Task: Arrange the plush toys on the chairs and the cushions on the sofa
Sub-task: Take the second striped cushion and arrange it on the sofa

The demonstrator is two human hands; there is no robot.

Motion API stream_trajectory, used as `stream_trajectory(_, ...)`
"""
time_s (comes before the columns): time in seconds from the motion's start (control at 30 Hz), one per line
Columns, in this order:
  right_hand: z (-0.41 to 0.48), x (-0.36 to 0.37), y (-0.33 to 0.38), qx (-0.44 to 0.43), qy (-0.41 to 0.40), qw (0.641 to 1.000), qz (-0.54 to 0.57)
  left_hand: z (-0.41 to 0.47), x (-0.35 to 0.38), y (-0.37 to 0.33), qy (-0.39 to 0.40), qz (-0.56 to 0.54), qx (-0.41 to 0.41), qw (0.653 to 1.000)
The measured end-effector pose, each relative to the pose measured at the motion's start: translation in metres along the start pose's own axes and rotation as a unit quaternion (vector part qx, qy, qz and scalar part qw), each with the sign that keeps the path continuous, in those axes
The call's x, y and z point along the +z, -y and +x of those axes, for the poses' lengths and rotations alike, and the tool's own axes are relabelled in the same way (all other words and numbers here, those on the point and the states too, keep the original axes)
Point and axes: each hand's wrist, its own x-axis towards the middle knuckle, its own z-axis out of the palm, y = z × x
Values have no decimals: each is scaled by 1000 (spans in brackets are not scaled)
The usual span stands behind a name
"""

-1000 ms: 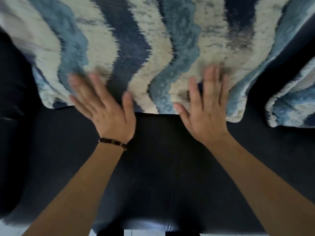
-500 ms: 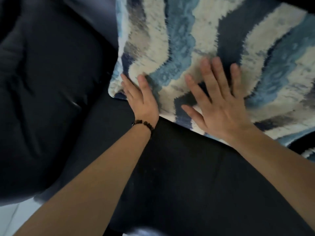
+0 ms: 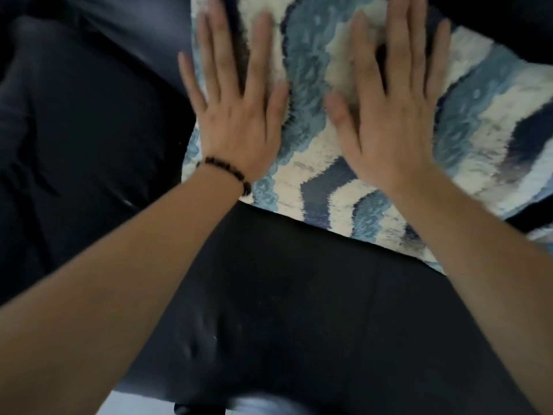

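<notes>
- Cushion [image 3: 344, 163], the blue-and-white wavy one, leans on the dark sofa [image 3: 284, 295], its lower edge on the seat and its upper part out of view, presumably against the backrest.
- Sofa armrest or side pad [image 3: 74, 130] bulges at the left, just beside the cushion's left edge, and leaves little room to shift it that way.
- Left hand [image 3: 236, 109] lies flat on the cushion, fingers spread wide, gripping nothing.
- Right hand [image 3: 389, 121] lies flat too, fingers spread wide, gripping nothing.
- Second cushion [image 3: 543, 232] shows only as a sliver at the right edge.
- Risk, as I judge it: uneven pressing could tip the soft cushion forward or sideways off the seat's smooth surface.
</notes>
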Motion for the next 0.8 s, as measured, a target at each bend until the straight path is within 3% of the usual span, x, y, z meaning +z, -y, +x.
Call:
stream_trajectory(0.07,-40,2,-15,64,-36,997,23,-29,-3,-6,13,28,36,999)
stream_trajectory(0.13,-76,7,-40,153,-35,988,10,-47,3,-9,20,47,126,991)
stream_trajectory(0.2,-101,15,-69,230,-14,972,-36,-38,16,-10,6,47,155,987)
stream_trajectory(0.37,-112,25,-100,249,27,968,-13,-24,35,-16,-25,51,143,988)
stream_trajectory(0.47,-138,16,-79,333,-1,940,81,-63,30,-22,26,-22,37,999)
stream_trajectory(0.57,-182,15,-48,496,29,834,239,-113,29,-34,98,-143,-115,978)
stream_trajectory(0.67,-216,27,-29,571,79,752,320,-145,36,-50,165,-241,-183,939)
stream_trajectory(0.8,-204,50,-34,574,100,746,323,-138,49,-58,196,-289,-174,921)
